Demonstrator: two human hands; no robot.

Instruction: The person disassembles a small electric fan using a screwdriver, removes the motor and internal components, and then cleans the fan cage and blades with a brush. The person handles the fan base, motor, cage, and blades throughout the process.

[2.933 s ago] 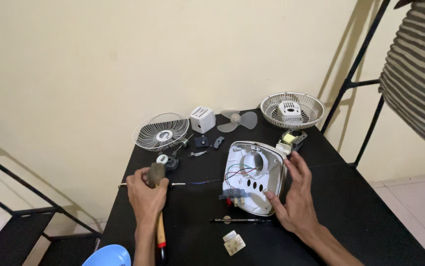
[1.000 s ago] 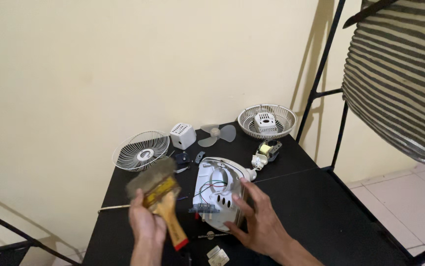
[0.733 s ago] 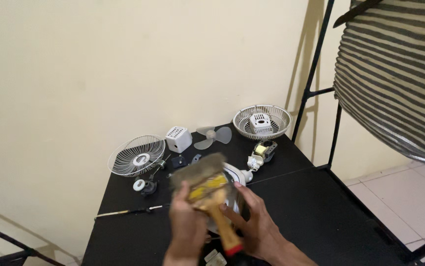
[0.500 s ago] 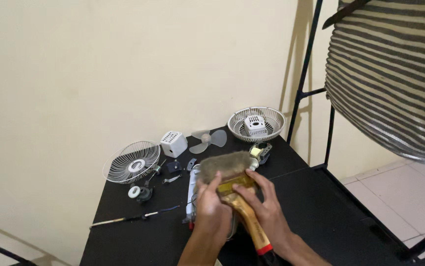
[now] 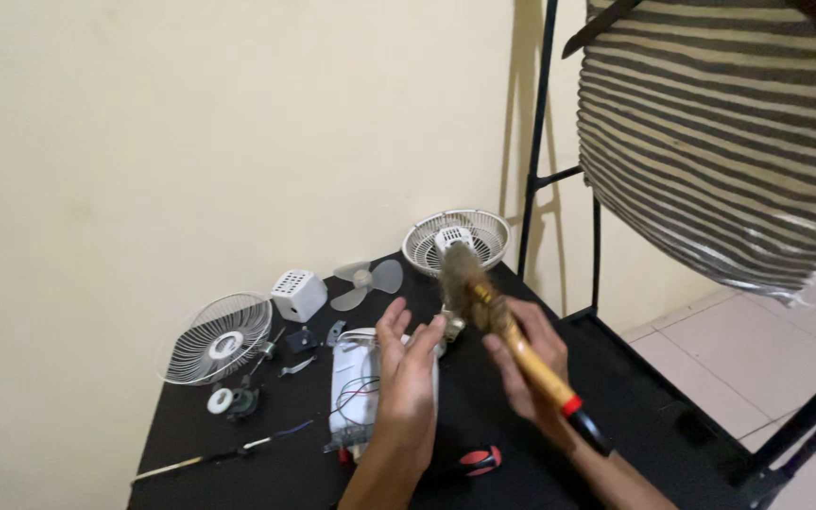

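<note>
Bristles of the paintbrush point up and away toward the far fan guard, a tilt that suits sweeping dust off parts; the right hand has its fingers wrapped closed round the wooden handle, lifted above the black table. Fingers of the left hand are spread and empty, palm resting against the white fan housing as if to steady it; a second guard, blade and red-handled screwdriver lie around it.

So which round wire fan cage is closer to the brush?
The fan cage at the table's back, just behind the brush bristles. The other cage leans far left.
</note>
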